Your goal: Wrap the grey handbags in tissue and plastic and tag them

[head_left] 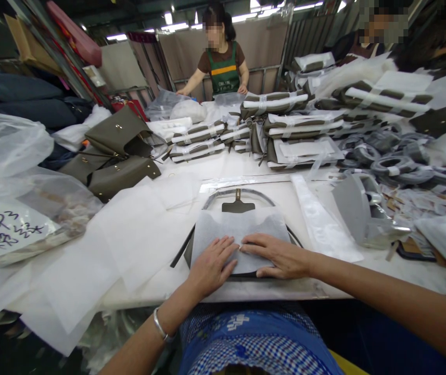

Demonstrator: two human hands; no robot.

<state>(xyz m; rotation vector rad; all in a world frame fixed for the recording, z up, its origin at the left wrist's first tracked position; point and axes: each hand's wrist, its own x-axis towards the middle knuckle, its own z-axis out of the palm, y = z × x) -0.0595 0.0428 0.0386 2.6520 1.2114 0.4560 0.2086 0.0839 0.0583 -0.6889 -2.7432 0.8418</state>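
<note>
A dark olive handbag (238, 207) lies flat on the white table (402, 271) just in front of me, its handle arching away from me. A sheet of white tissue paper (242, 229) covers most of the bag. My left hand (212, 265) lies flat on the tissue, fingers stretched out. My right hand (281, 256) lies flat beside it, fingertips nearly meeting the left hand's. Both press the paper down; neither grips anything.
Loose tissue sheets (129, 239) spread to my left. Olive handbags (117, 151) stand at back left, wrapped bags (277, 104) pile at the back, grey straps (394, 161) coil at right. A clear plastic bag (8, 208) with handwriting sits far left. A person in a green apron (223, 62) works across the table.
</note>
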